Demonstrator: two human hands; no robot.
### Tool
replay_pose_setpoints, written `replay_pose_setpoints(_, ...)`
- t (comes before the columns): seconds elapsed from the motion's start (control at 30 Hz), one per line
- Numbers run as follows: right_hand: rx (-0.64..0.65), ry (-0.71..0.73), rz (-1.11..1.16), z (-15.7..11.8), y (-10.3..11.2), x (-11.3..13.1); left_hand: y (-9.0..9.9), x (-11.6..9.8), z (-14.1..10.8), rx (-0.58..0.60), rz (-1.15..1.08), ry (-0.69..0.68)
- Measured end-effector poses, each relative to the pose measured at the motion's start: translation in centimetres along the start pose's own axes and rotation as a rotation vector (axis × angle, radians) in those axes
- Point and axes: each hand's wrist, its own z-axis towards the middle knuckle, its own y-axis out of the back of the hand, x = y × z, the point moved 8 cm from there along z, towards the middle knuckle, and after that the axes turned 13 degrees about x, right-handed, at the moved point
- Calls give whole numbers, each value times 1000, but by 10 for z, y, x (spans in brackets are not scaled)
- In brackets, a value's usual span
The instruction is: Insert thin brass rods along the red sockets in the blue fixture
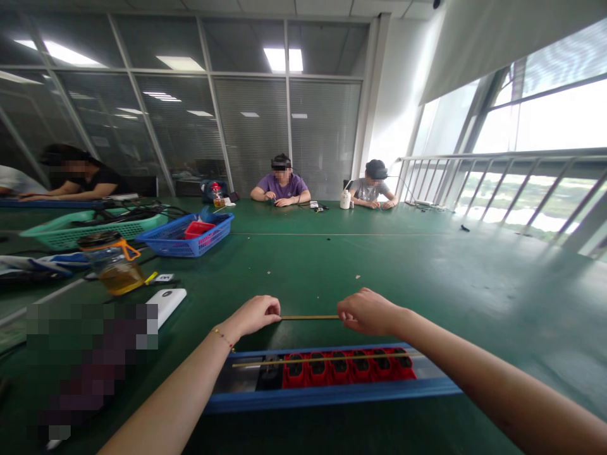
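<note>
Both my hands pinch one thin tan stick (309, 317), which runs level just beyond a blue-edged tray. My left hand (258, 314) is closed on its left part, and my right hand (363, 311) is closed around its right part. Nearer to me lies the long blue tray (332, 396), with several red holders (337, 374) in a row inside it, dark in their middles. A second thin stick (256, 364) rests lengthwise over the holders. At the left of the row sits a black piece (271, 373).
Left of my arm lie a white power bank (167, 306) and a pixelated dark area. Beyond stand a jar of amber liquid (116, 275), a blue basket (190, 240) and a green basket (90, 230). Several people sit around the green table (474, 297); a railing runs along the right.
</note>
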Motion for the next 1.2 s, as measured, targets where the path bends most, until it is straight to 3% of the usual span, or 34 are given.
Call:
replay_pose_setpoints(0.17, 50, 225, 93, -42, 19, 35, -1, 2, 1, 1, -3, -8)
replay_pose_setpoints(0.3, 10, 184, -82, -48, 14, 52, -2, 3, 2, 15, -31, -3)
replay_pose_setpoints(0.43, -17, 171, -119, -45, 12, 60, -2, 2, 1, 19, -45, -1)
replay_pose_setpoints(0.57, -51, 130, -51, -55, 26, 48, -1, 1, -1, 10, -48, 1)
replay_pose_setpoints(0.73, -84, -5, 6, -69, 32, 4, 3, 1, -2, -15, -32, 10)
replay_pose_setpoints(0.87, -23, -91, -30, -54, 2, -26, 6, 3, -2, -22, -68, 40)
replay_pose_setpoints(1.0, 49, -95, -56, -21, -30, -32, 15, 4, -6, -112, -61, 55)
replay_pose_setpoints(1.2, 105, -139, -78, 21, -38, -23, 20, -2, -8, -161, -3, 30)
